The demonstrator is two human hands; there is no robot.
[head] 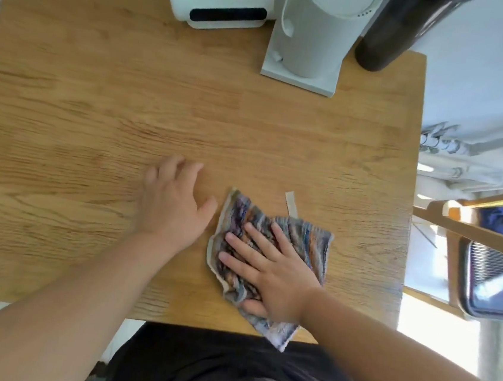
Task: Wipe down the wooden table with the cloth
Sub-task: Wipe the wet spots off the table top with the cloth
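Wooden tabletop [98,96] carries the striped cloth [307,239] at its front right, one corner over the edge. Of the hands, the right hand [273,270] presses flat on it, fingers straight; the left hand [174,207] rests beside it, relaxed, holding nothing. A grey kettle [319,33] and dark bottle [394,28] stand behind, contents hidden.

The wooden table [98,96] is warm honey-brown with darker streaked grain. At about five o'clock on it, the cloth [311,240] is striped in blurred bands of grey, blue, purple and orange, with a pale cream edge (its small tag [291,204] is beige). At twelve o'clock the boxy device [220,4] is white with black panels; the cylinder [316,32] at one o'clock is pale grey; the bottle [394,34] beside it is near-black. At six o'clock the garment [225,364] is black.
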